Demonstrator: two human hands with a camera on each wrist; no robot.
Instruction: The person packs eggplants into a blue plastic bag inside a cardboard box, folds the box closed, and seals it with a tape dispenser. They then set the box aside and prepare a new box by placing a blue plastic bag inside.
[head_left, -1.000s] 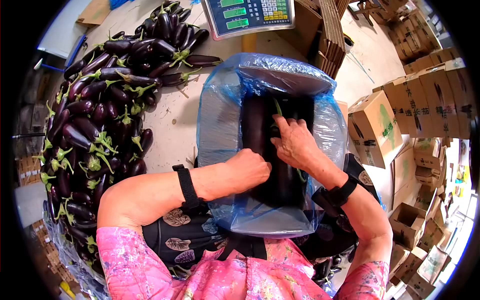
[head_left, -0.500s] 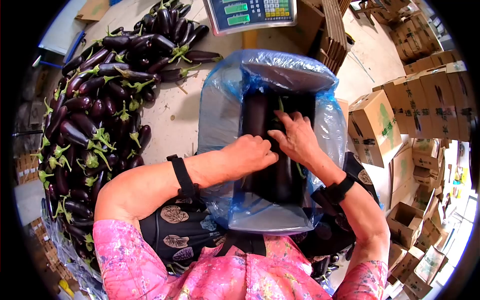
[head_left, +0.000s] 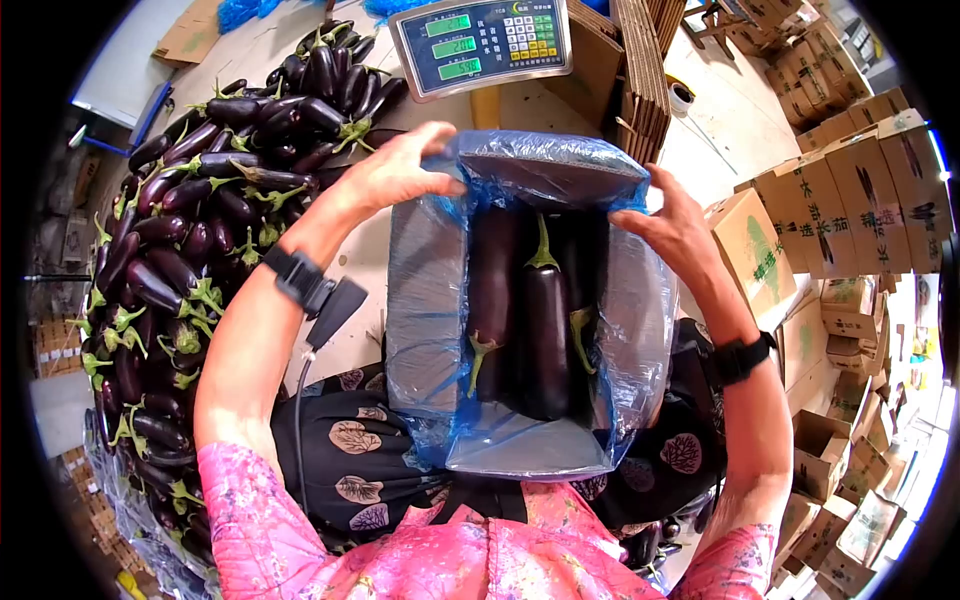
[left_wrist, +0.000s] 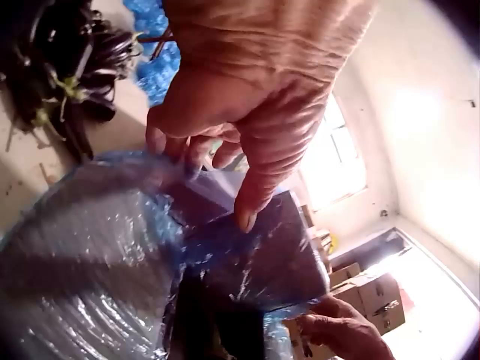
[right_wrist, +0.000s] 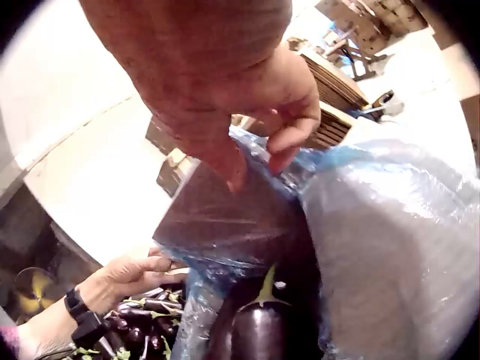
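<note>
- Several eggplants [head_left: 547, 340] lie inside a blue liner [head_left: 420, 310], an eggplant pile [head_left: 185, 235] at nine o'clock.
- At the liner's eleven o'clock, the left hand [head_left: 400, 172] parts thumb from fingers; any grip cannot be told.
- At one o'clock, the right hand [head_left: 676, 218] pinches its edge.

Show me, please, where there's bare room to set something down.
Mostly bare pale surface shows between the eggplant heap and the lined box, and between the cardboard stack and printed cartons. Crowded: far left, far right.

Digital scale [head_left: 485, 48] at top, displays lit; stacked flat cardboard [head_left: 642, 85] beside it; printed cartons [head_left: 868, 200] right.
</note>
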